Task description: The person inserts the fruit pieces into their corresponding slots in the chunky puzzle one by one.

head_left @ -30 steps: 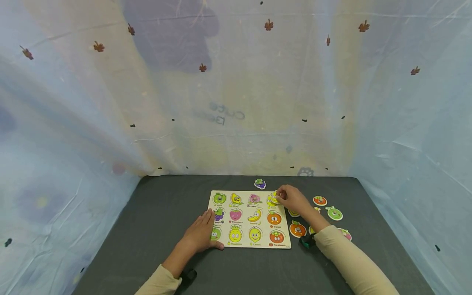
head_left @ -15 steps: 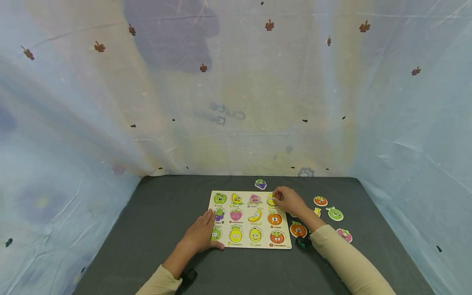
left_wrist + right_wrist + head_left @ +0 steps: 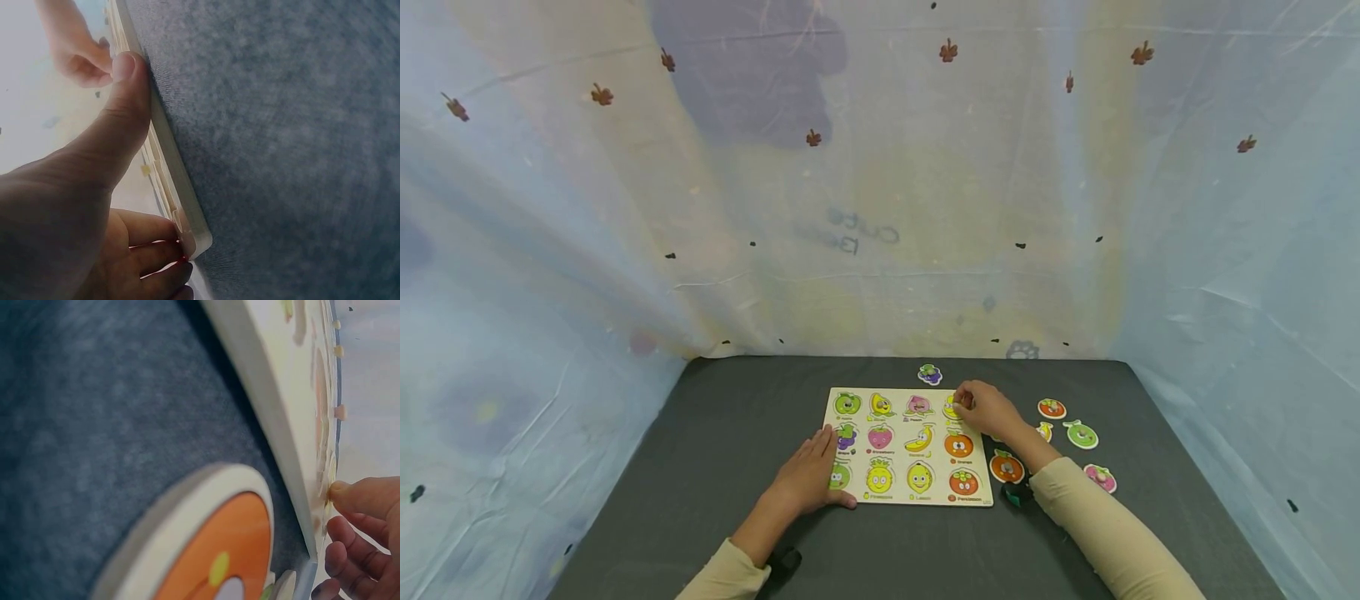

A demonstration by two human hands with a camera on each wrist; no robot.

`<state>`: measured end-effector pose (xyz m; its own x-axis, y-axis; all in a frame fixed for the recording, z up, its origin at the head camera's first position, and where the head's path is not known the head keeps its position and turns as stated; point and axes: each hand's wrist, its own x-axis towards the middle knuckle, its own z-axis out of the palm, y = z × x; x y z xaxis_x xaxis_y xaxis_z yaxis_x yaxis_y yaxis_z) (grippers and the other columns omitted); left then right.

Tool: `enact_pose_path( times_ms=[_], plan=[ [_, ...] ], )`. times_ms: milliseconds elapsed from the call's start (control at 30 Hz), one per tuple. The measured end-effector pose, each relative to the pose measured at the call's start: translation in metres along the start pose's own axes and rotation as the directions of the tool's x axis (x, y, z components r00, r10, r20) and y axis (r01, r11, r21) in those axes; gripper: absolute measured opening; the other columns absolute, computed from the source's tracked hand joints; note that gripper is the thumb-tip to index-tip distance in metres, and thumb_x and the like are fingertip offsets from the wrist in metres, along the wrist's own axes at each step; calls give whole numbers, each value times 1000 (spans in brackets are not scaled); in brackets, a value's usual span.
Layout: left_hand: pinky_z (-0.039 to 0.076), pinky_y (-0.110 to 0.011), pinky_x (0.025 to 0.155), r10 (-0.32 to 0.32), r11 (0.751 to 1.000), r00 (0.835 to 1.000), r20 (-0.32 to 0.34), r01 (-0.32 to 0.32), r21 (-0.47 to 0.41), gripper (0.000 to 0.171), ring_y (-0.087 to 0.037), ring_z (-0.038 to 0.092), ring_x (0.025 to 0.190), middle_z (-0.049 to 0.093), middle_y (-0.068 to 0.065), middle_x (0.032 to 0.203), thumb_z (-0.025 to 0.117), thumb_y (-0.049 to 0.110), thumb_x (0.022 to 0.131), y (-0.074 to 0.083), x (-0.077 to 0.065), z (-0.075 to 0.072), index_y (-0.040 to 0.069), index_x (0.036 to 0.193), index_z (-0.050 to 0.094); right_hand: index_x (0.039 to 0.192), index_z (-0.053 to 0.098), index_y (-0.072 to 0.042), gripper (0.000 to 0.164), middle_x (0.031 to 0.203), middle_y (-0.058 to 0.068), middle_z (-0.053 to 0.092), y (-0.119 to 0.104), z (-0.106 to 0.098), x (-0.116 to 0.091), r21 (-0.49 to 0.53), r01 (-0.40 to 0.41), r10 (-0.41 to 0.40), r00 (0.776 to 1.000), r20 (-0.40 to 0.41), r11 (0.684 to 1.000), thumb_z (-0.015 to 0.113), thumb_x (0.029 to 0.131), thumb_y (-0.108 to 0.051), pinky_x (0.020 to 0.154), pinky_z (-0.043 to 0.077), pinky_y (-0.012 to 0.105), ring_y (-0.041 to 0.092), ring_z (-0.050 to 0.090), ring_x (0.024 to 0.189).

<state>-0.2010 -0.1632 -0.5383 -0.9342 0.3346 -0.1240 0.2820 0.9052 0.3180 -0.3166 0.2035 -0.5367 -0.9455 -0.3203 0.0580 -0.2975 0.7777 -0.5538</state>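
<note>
A pale fruit puzzle board (image 3: 898, 487) with several printed fruits lies on the dark table. My left hand (image 3: 805, 473) rests along its left side, fingers fairly straight on the left edge and thumb at the near edge; the left wrist view shows the thumb (image 3: 124, 78) pressing the board's side. At the board's far right corner, my right hand (image 3: 990, 407) pinches a yellow fruit piece (image 3: 950, 407) over the top-right picture, with the fingers partly covering it. In the right wrist view the thumb (image 3: 359, 495) meets the piece close against the board.
Right of the board lie loose pieces: an orange one (image 3: 1007, 467), a red-orange one (image 3: 1052, 408), a green one (image 3: 1081, 434), a pink one (image 3: 1101, 477) and a yellow one (image 3: 1045, 431) partly behind the right arm. A grape piece (image 3: 929, 374) lies beyond the board.
The right hand has moved slightly left with the yellow piece, which now sits over the top-right picture instead of beside it. The left hand has stayed in place.
</note>
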Motion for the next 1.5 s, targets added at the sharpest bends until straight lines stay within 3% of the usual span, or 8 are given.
enact_pose_path(
  times_ms=[833, 1067, 1500],
  plan=[
    [27, -54, 131, -16, 1000, 1000, 19, 16, -1, 124, -41, 27, 161, 25, -26, 174, 91, 58, 79, -1, 1, -2, -9, 165, 30, 103, 71, -15, 10, 88, 0, 60, -5, 0, 1, -14, -31, 31, 999, 29, 999, 75, 103, -24, 64, 45, 34, 17, 54, 73],
    [26, -54, 131, -16, 1000, 1000, 19, 16, -3, 125, -41, 26, 162, 24, -26, 175, 91, 59, 79, -2, 2, -1, -8, 165, 29, 102, 73, -13, 11, 88, 2, 59, -13, -2, 5, -25, -40, 40, 999, -4, 999, 76, 102, -23, 61, 45, 34, 18, 53, 72],
    [30, -54, 130, 2, 1000, 1000, -11, -2, 24, 122, -41, 31, 160, 29, -27, 172, 92, 58, 79, 3, -1, -2, -10, 163, 35, 106, 73, -11, 7, 100, 4, 63, -22, 3, 25, 3, 28, -28, 997, -78, 1000, 74, 103, -17, 78, 56, 42, 20, 60, 88]
  ],
)
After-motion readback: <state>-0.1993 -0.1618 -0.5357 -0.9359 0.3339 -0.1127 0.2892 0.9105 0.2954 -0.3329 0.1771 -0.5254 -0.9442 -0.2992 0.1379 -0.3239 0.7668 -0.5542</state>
